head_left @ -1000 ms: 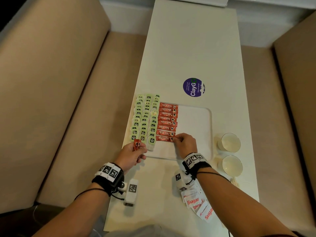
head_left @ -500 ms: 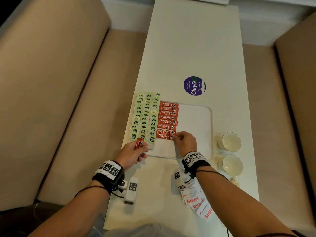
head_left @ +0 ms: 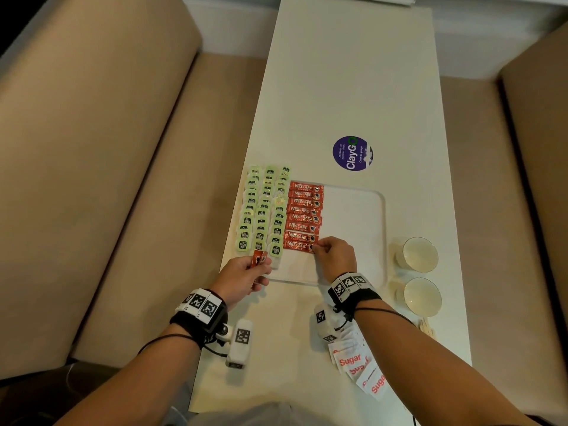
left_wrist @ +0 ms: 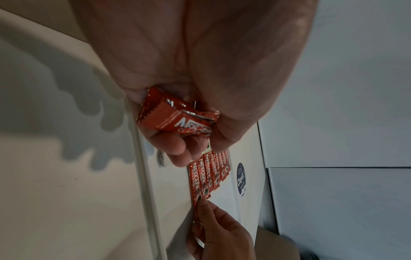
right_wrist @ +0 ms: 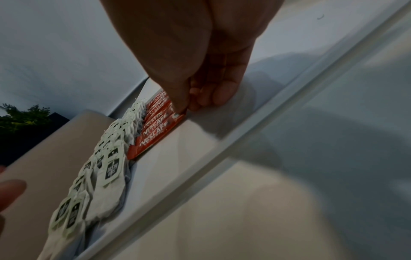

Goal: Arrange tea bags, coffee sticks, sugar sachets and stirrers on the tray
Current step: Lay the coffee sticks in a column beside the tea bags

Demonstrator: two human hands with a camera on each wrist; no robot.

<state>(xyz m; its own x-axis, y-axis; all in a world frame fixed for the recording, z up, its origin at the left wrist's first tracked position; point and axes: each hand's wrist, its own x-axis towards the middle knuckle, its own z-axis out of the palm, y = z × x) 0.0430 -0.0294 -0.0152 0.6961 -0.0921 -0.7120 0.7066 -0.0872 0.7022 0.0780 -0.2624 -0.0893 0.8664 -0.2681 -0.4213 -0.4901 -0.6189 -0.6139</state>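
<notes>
A white tray [head_left: 359, 210] lies on the table, its left part filled with rows of green tea bags [head_left: 264, 210] and a column of red coffee sticks [head_left: 304, 216]. My right hand [head_left: 316, 248] pinches the right end of the nearest coffee stick [head_left: 296, 245] in that column, thumb and forefinger on it [right_wrist: 177, 114]. My left hand [head_left: 255, 265] holds a small bunch of spare coffee sticks [left_wrist: 175, 116] just off the tray's near left corner. Sugar sachets [head_left: 359, 367] lie under my right forearm. Wooden stirrers [head_left: 425, 327] peek out at the right.
Two white cups [head_left: 419, 256] [head_left: 422, 296] stand right of the tray near the table's edge. A purple round sticker [head_left: 353, 153] sits beyond the tray. Beige sofa seats flank the narrow table on both sides. The tray's right half [head_left: 353, 229] is bare.
My right hand stays on the nearest coffee stick, shifting it slightly. My left hand keeps its bunch of sticks and has barely moved.
</notes>
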